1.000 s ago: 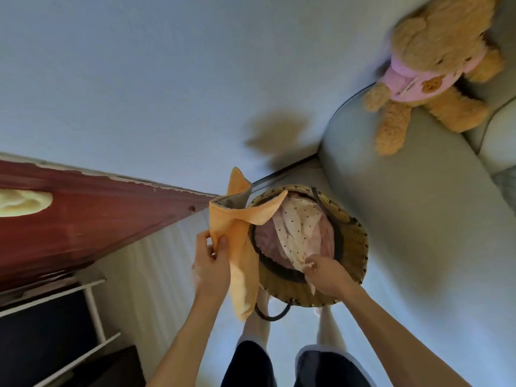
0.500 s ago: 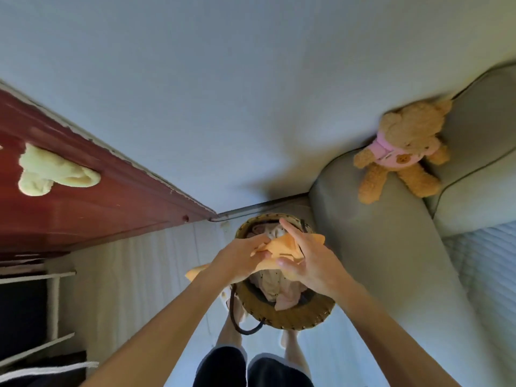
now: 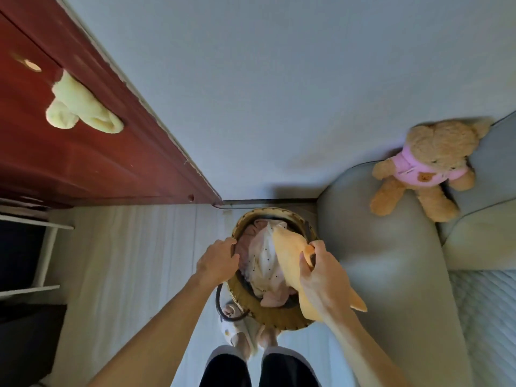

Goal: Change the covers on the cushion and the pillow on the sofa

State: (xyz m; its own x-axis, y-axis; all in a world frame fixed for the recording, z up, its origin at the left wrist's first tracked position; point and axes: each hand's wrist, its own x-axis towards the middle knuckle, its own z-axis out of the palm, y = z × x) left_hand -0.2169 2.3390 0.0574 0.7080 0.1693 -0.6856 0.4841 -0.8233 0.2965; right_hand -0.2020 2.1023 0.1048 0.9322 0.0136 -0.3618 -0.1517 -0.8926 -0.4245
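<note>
Head view looks straight down on a woven basket [image 3: 279, 317] standing on the floor, just beside the grey sofa arm [image 3: 377, 247]. The orange cover [image 3: 287, 244] has changed hands. A second ago the left hand [image 3: 219, 259] held it up at the basket's 9 o'clock, then both hands met on it. Now the right hand [image 3: 324, 280] alone has it. Its grip is a pinch, thumb and fingers bunching the cloth's upper edge at the basket's 3 o'clock. The rest of the cover trails under the wrist and hangs past the rim toward 5 o'clock.

The left hand has dropped to the rim at 9 o'clock. Its fingers curl over the edge in what looks like a holding grip, though the back of the hand hides the fingertips. A dotted white cloth [image 3: 264, 255] and a pink cloth [image 3: 247, 241] lie inside the basket.

Judged from this, one fresh cover is picked out and the freed left hand can steady the basket or dig for a second. Neither cushion nor pillow is in sight, so the changing itself has not begun. A teddy bear [image 3: 427, 166] sits on the sofa at 2 o'clock.
</note>
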